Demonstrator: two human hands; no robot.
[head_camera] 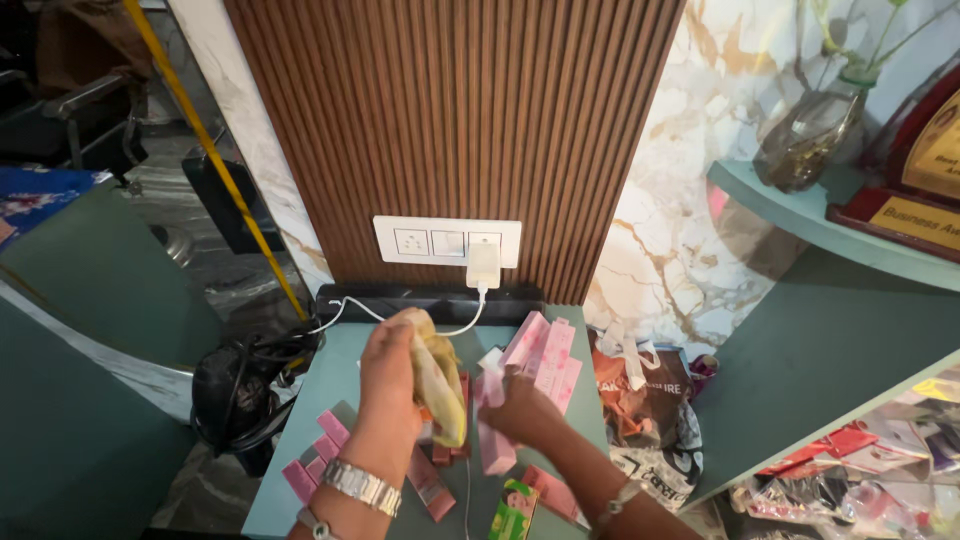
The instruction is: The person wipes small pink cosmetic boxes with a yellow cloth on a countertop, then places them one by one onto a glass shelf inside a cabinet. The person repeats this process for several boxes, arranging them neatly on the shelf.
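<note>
My left hand grips a crumpled yellow cloth over the middle of a small teal table. My right hand holds a slim pink box upright, just right of the cloth. A stack of similar pink boxes leans behind my right hand. More pink boxes lie flat near my left wrist, and others lie below the cloth. A green and yellow packet rests at the table's front edge.
A white charger sits in the wall socket plate, its cable trailing left. A printed carry bag stands right of the table. A glass vase and a plaque occupy a teal shelf. Black cables hang at left.
</note>
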